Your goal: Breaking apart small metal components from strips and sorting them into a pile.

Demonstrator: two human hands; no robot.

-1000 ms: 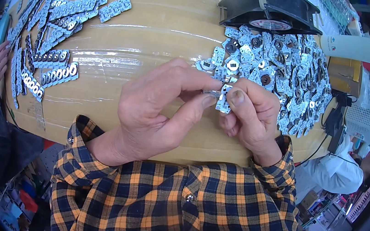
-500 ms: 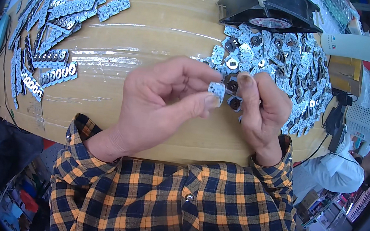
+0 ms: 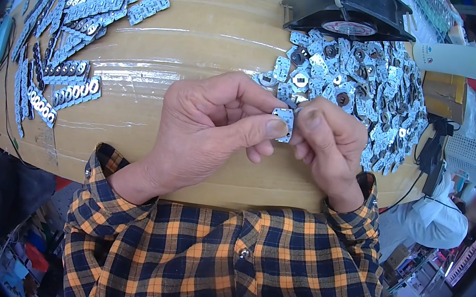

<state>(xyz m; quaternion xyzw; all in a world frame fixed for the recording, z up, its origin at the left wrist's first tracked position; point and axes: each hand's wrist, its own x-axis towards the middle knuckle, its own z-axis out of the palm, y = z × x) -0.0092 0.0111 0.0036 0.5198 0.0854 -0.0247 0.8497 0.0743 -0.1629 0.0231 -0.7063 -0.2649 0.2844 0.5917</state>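
Note:
A small pale blue circuit board (image 3: 282,124) stands nearly upright between the thumb and fingers of my left hand (image 3: 211,121). My right hand (image 3: 334,139) is closed in a pinch right at the board's right edge. Whatever its fingertips hold is hidden behind the thumb. Just beyond and to the right of my hands lies a large heap of similar small boards (image 3: 389,99), some with dark or white round parts on them.
Strips of joined boards (image 3: 98,6) lie on the left of the tan table (image 3: 205,26). A black fan (image 3: 349,14) stands behind the heap. At the right are a cardboard box (image 3: 444,93) and a white basket (image 3: 470,141). People sit at both sides.
My right hand has moved left and its fingertips have come up to the board's edge. The board in my left hand has shifted slightly right and turned more face-on.

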